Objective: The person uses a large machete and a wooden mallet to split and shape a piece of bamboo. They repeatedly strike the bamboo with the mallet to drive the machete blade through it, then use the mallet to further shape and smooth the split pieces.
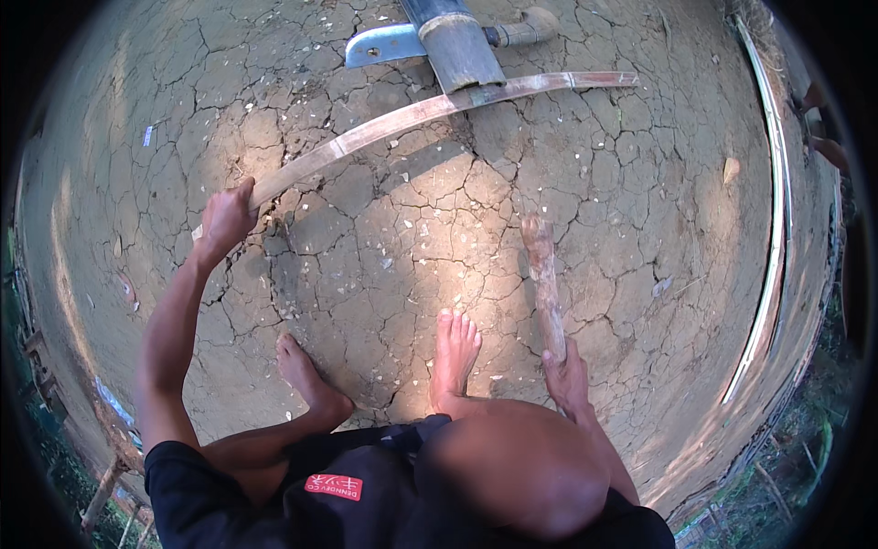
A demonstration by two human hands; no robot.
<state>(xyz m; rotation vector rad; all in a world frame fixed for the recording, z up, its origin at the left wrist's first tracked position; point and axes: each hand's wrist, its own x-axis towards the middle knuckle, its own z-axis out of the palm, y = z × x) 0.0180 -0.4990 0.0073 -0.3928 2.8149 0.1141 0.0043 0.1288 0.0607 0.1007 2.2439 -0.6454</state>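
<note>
My left hand is closed round the near end of a long, flat bamboo strip, which reaches away to the far right. The strip meets the lower end of a thick, dark bamboo pole. A machete lies crosswise behind that pole; its bright blade shows on the left, its brown handle on the right. The middle of the machete is hidden. In my right hand is a short, worn wooden stick, thicker at its far end and held just above the ground.
Cracked, dry earth dotted with pale chips spreads all round. My bare feet rest on it. Long pale poles lie along the right edge. A small stone is at the right, and a blue scrap at the left.
</note>
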